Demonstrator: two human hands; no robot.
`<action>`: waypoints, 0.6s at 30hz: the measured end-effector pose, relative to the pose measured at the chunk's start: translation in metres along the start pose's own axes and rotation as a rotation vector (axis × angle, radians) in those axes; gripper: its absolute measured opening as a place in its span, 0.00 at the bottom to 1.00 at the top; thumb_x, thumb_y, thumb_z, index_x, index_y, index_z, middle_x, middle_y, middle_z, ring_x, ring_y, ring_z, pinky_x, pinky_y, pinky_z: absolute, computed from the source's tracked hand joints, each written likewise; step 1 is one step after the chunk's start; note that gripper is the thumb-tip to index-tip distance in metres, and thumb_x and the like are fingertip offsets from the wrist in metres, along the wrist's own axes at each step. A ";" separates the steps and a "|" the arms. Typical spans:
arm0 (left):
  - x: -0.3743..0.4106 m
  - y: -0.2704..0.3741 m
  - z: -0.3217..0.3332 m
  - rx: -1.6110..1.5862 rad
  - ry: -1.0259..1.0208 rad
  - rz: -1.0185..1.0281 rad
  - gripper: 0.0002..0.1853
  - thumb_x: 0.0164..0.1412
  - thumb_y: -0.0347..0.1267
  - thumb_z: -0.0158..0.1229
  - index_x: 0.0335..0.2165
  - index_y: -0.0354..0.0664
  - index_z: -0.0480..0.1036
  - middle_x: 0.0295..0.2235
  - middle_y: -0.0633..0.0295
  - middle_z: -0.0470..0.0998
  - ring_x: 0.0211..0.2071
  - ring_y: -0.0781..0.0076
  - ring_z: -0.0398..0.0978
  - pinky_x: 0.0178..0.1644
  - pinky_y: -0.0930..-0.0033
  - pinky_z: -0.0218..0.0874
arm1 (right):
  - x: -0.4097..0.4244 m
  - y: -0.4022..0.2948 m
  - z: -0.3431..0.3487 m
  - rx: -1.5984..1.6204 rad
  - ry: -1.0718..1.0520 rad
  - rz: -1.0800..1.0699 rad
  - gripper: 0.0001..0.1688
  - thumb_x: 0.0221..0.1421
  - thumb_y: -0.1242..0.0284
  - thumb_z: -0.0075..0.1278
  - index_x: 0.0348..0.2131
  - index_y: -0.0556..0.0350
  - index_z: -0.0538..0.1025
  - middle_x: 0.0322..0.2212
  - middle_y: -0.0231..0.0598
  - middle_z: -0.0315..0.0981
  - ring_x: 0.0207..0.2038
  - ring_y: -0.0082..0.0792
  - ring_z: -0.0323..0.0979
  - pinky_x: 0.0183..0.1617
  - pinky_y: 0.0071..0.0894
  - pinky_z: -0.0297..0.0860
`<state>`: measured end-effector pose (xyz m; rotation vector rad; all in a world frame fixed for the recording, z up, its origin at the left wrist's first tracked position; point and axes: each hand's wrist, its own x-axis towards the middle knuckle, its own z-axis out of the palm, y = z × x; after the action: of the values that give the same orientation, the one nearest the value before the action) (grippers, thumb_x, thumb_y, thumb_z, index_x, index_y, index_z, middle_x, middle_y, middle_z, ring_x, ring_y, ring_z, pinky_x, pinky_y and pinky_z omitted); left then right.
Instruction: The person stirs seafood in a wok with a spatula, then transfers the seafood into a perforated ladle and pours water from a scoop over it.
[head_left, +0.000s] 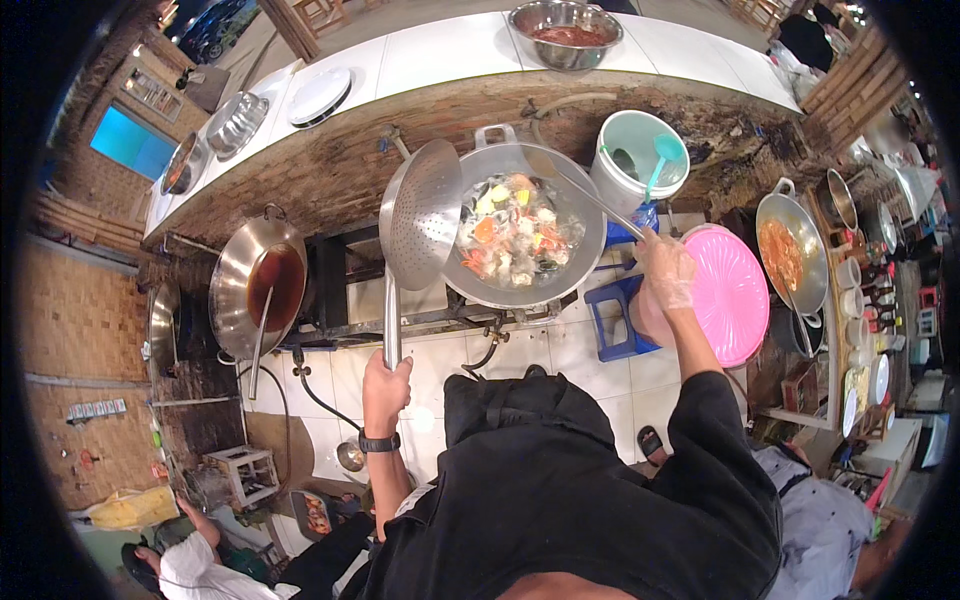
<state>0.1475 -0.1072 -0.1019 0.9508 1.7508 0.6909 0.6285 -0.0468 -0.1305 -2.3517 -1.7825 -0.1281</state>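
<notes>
My left hand (387, 390) grips the handle of a large perforated metal skimmer (421, 217), whose bowl is tilted at the left rim of a wok (581, 259). Seafood and vegetable pieces (517, 232) lie in steaming liquid inside that wok. In my right hand (666, 271), which looks covered by a clear plastic glove, is the handle of a metal ladle (592, 196); its head is over the wok's upper right part. Just right of this hand is a pink plastic lid (726, 296).
A white bucket (609, 180) holding a turquoise ladle (660, 169) stands beyond the wok on the right. Left is a wok of dark red liquid (229, 292); right, one with orange food (816, 259). A tiled ledge (450, 49) runs behind. Other people are at lower left and lower right.
</notes>
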 end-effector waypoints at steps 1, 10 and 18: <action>0.002 0.001 0.001 0.005 -0.016 -0.009 0.10 0.60 0.30 0.58 0.33 0.37 0.65 0.15 0.69 0.64 0.11 0.80 0.61 0.13 0.71 0.53 | 0.003 0.002 0.011 -0.002 -0.004 -0.008 0.11 0.58 0.64 0.54 0.39 0.47 0.78 0.29 0.46 0.78 0.36 0.51 0.79 0.35 0.53 0.73; 0.004 -0.001 0.004 0.001 -0.049 -0.043 0.11 0.61 0.29 0.59 0.32 0.42 0.62 0.17 0.72 0.62 0.11 0.85 0.57 0.12 0.75 0.50 | -0.022 0.008 0.022 -0.090 -0.213 -0.209 0.14 0.61 0.66 0.47 0.44 0.44 0.78 0.32 0.41 0.81 0.34 0.48 0.81 0.35 0.51 0.75; -0.002 0.001 0.001 0.009 -0.040 -0.028 0.10 0.61 0.30 0.58 0.32 0.40 0.63 0.15 0.70 0.63 0.11 0.81 0.59 0.13 0.73 0.53 | -0.026 0.030 -0.054 -0.004 -0.222 -0.070 0.18 0.54 0.65 0.53 0.44 0.45 0.81 0.28 0.51 0.80 0.32 0.53 0.80 0.36 0.53 0.73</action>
<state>0.1494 -0.1082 -0.1002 0.9387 1.7299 0.6427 0.6529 -0.0897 -0.0854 -2.3874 -1.9641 0.1250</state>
